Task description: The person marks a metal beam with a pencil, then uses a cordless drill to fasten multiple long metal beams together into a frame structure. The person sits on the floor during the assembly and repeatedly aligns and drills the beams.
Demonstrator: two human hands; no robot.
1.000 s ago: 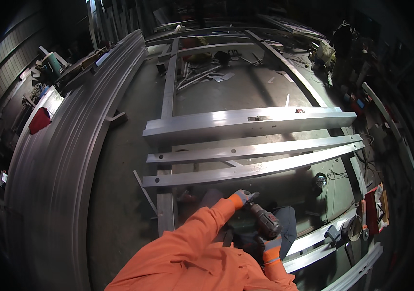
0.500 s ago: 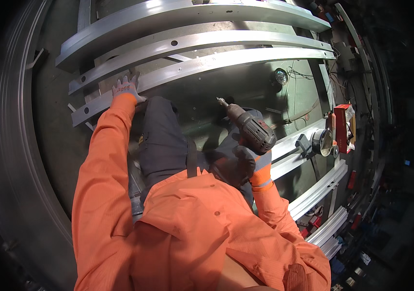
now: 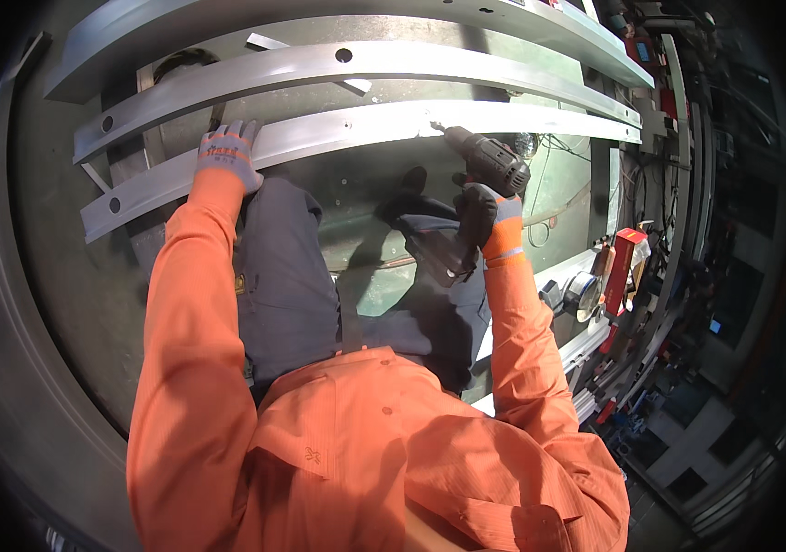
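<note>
My left hand (image 3: 228,158), in a grey and orange glove, lies across the nearest silver metal bar (image 3: 305,143) toward its left end. Its fingers reach over the far edge and its thumb sits along the near side. A dark cordless drill (image 3: 496,166) is in my right hand (image 3: 487,213), which is closed around the handle, with part of the grip hidden. The drill's bit (image 3: 435,127) points left and overlaps the same bar right of its middle; whether it touches the metal I cannot tell.
Beyond lies a second silver bar (image 3: 411,60) with round holes, then a wider beam (image 3: 172,41). A red box (image 3: 625,267) and a round silver-rimmed object (image 3: 582,296) stand at the right. Thin cables (image 3: 563,147) trail near the bars' right ends.
My right hand has brought the drill up and away from my body, so its bit now overlaps the nearest bar. My left hand stays on that bar. The view has shifted.
</note>
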